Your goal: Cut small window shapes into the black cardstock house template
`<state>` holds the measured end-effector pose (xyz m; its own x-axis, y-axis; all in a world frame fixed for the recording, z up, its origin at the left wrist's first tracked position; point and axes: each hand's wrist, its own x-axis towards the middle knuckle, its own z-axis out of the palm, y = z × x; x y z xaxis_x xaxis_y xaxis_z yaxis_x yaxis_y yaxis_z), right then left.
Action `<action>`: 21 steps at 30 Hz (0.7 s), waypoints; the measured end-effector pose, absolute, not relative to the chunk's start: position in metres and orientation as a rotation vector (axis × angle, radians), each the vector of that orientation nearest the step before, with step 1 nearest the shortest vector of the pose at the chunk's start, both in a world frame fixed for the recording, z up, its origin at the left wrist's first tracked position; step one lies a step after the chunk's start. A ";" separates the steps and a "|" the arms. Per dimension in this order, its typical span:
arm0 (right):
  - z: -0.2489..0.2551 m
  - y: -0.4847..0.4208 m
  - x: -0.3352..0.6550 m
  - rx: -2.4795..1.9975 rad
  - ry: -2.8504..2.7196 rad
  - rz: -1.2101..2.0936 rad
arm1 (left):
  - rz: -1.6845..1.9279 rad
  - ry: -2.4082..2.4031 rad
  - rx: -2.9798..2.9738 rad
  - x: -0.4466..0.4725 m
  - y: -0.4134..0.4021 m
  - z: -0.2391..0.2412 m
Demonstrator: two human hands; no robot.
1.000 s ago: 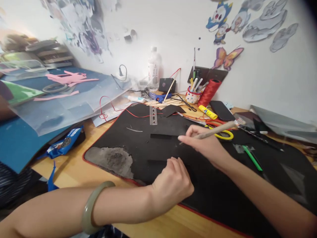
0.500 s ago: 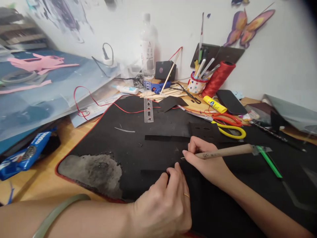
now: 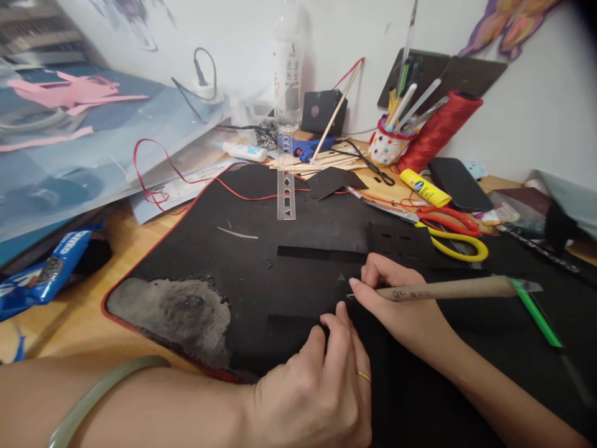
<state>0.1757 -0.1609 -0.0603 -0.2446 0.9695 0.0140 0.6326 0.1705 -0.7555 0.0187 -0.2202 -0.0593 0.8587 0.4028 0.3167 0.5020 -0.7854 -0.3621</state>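
My right hand (image 3: 396, 298) is closed around a craft knife (image 3: 448, 289) with a thick beige handle. Its thin tip points left, low over black paper (image 3: 321, 283) on the dark mat. Just left of the tip, my left hand (image 3: 321, 379) presses down on the black paper, fingers bent and close together. What lies under its palm is hidden. A narrow black strip (image 3: 321, 252) lies beyond both hands, beside a black piece with cut holes (image 3: 396, 242). The black pieces are hard to tell apart from the mat (image 3: 247, 274).
Scissors (image 3: 457, 239) with red and yellow handles lie beyond my right hand, near a glue stick (image 3: 424, 188). A clear ruler (image 3: 286, 199) lies ahead. Farther back stand a bottle (image 3: 288, 81), a pen cup (image 3: 387, 143) and a red thread spool (image 3: 441, 130). A blue snack wrapper (image 3: 56, 267) is left.
The view has shifted slightly, so things on the right sit farther right. Both hands keep nearly the same place on the paper, and the knife stays in my right hand.
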 end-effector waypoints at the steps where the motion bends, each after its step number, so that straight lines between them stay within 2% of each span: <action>1: -0.060 -0.160 0.175 -1.503 -1.947 0.878 | -0.312 -0.665 -2.589 0.019 -0.220 -0.059; 21: -0.059 -0.160 0.174 -1.482 -1.978 0.855 | -0.304 -0.658 -2.588 0.019 -0.217 -0.054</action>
<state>0.1736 -0.1597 -0.0594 -0.2662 0.9633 0.0344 0.6348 0.2020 -0.7458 0.0191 -0.2172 -0.0538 0.8618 0.3980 0.3145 0.4974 -0.7848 -0.3697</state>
